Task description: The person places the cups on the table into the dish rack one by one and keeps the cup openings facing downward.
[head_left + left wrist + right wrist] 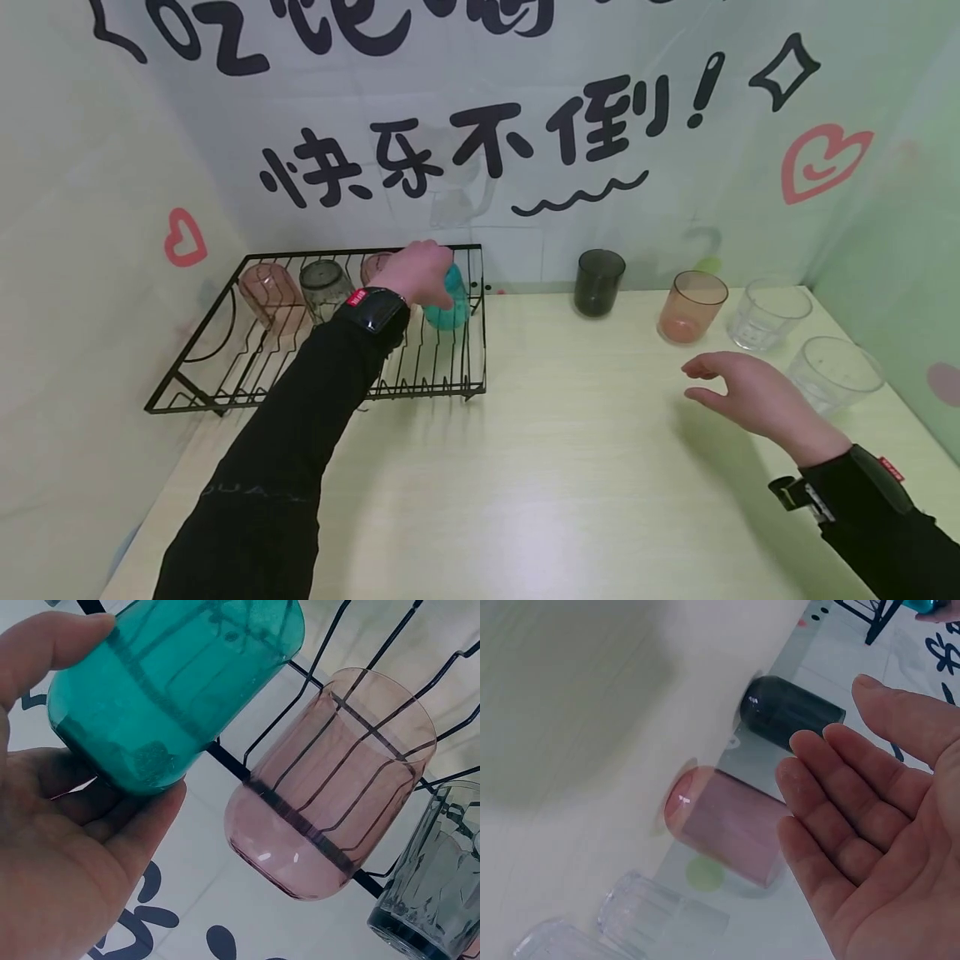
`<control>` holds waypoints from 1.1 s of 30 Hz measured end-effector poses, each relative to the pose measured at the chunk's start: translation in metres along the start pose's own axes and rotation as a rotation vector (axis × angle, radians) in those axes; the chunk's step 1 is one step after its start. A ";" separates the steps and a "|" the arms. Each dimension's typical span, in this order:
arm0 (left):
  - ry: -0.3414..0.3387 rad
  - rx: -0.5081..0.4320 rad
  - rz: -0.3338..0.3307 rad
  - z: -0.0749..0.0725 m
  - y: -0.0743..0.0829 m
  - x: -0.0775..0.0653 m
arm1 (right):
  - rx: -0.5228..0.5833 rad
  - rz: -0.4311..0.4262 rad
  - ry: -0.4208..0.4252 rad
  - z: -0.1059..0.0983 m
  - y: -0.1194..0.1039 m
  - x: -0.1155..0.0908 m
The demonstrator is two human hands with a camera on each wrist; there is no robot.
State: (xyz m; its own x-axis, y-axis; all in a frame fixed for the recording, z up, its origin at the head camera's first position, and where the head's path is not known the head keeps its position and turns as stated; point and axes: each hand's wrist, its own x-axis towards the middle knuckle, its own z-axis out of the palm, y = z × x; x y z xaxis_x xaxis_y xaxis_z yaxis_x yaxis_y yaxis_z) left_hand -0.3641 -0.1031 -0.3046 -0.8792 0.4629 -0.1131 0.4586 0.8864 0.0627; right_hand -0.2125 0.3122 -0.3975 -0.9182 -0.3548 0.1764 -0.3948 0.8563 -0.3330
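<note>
Gripping the teal tumbler (452, 310) at the right end of the wire rack (450, 390), fingers curled, the left hand (416, 272) is racking or unracking it, hard to tell; next is seemingly needing steadiness. Right of the rack, the right hand (753, 398) is hovering empty, fingers relaxed.

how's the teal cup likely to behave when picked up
The teal cup is probably stiff and perhaps fragile: its see-through wall shows no dent against the left hand. Its smooth, glossy surface may be slippery. Being round, it would likely roll if laid down.
</note>
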 end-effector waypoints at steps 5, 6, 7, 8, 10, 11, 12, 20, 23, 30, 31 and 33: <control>-0.001 -0.027 -0.022 0.001 -0.001 0.002 | -0.009 0.020 0.019 -0.004 0.006 0.000; -0.002 -0.034 -0.027 0.001 -0.001 0.003 | -0.006 0.025 0.022 -0.005 0.007 0.000; -0.003 -0.038 -0.034 0.001 -0.001 0.004 | -0.004 0.030 0.024 -0.005 0.007 0.000; -0.007 -0.043 -0.041 0.002 -0.001 0.004 | -0.003 0.032 0.025 -0.006 0.008 0.000; -0.011 -0.039 -0.049 0.003 -0.001 0.006 | -0.004 0.035 0.024 -0.008 0.009 0.001; -0.011 -0.036 -0.051 0.004 -0.001 0.007 | -0.010 0.033 0.022 -0.008 0.010 0.002; -0.010 -0.033 -0.053 0.004 -0.001 0.007 | -0.013 0.032 0.020 -0.009 0.011 0.003; -0.004 -0.016 -0.062 0.008 -0.001 0.008 | -0.039 0.031 0.032 -0.019 0.020 0.010; -0.003 -0.014 -0.059 0.011 -0.002 0.009 | -0.034 0.038 0.034 -0.021 0.022 0.011; -0.011 -0.023 -0.053 0.013 -0.005 0.013 | -0.038 0.046 0.022 -0.021 0.025 0.013; -0.012 -0.021 -0.053 0.013 -0.005 0.013 | -0.038 0.046 0.022 -0.021 0.025 0.014; -0.014 -0.014 -0.051 0.013 -0.005 0.013 | -0.038 0.051 0.021 -0.021 0.026 0.015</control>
State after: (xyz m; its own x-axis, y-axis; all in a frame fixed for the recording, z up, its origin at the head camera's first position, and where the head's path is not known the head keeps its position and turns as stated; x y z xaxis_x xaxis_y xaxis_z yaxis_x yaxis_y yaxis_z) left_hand -0.3763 -0.1011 -0.3192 -0.8995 0.4171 -0.1301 0.4112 0.9088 0.0707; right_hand -0.2354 0.3368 -0.3839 -0.9361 -0.3026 0.1796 -0.3455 0.8869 -0.3066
